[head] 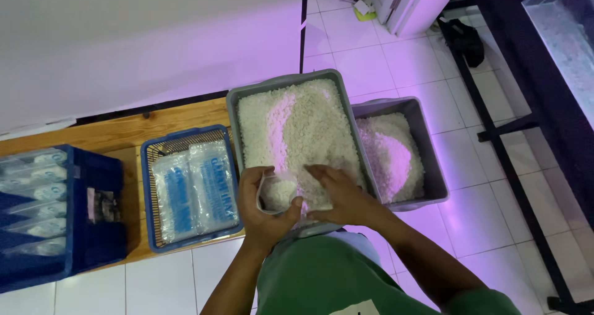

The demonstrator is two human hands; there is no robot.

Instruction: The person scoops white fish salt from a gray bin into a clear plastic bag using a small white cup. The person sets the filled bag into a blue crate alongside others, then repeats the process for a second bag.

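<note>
Left hand (pixel 267 205) grip closed on clear bag (pixel 276 192) — right hand (pixel 337 191) open, palm on white grains (pixel 297 126) in grey tub (pixel 230 107).

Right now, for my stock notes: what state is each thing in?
Grey tub: heaped with white grains.
Second grey tub: part full.
Small bag: held open, partly filled.
Blue basket: holds filled packets.
Left hand: gripping the bag.
Right hand: in the grains.
</note>
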